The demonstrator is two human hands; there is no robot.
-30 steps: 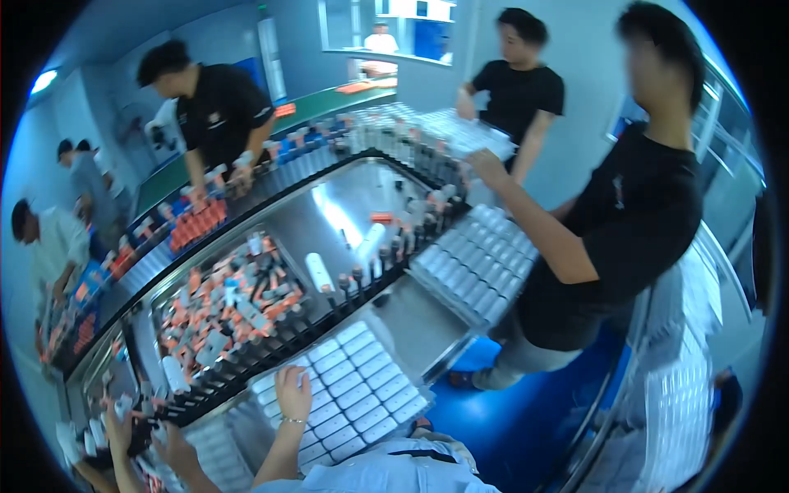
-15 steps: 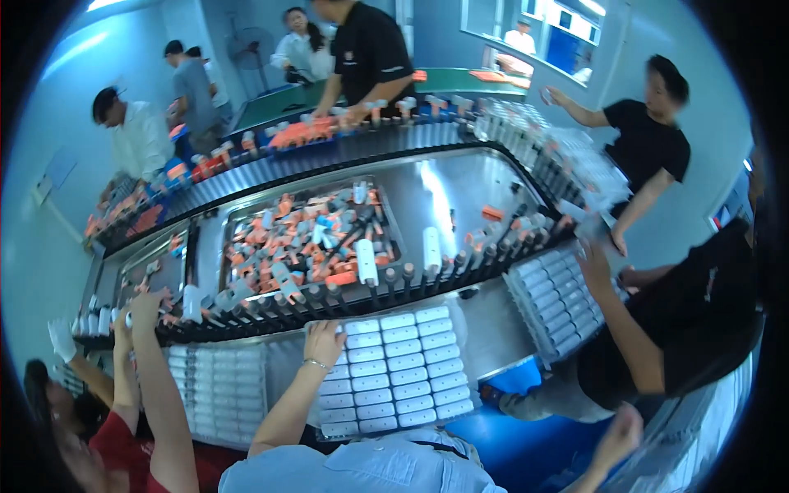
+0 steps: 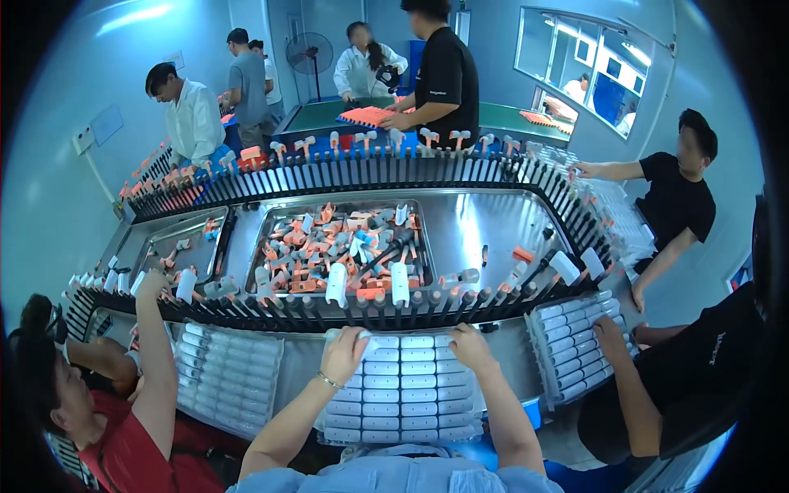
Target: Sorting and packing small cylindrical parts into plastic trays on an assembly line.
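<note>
A clear plastic tray [image 3: 474, 429] filled with rows of white oblong plastic shells [image 3: 419, 382] lies right in front of me. My left hand [image 3: 347, 352] is at its far left corner, fingers curled over the far rim beside the end shells. At the far right corner my right hand [image 3: 472, 345] bends its fingers over the rim in the same way. Just beyond both hands, two white shells [image 3: 336, 285] [image 3: 399, 284] stand on the row of black posts [image 3: 362, 315]. What lies under my fingertips is hidden.
Past the posts, a metal pan [image 3: 425, 238] holds a heap of orange and grey plastic parts [image 3: 329, 246]. Similar trays stand at left [image 3: 226, 374] and right [image 3: 571, 337]. A co-worker in red [image 3: 131, 435] reaches in at left; another in black [image 3: 682, 386] works at right.
My right hand has come from low on the right, away from the tray, onto its far right corner. The left hand stays at the far left corner. The whole view has levelled out.
</note>
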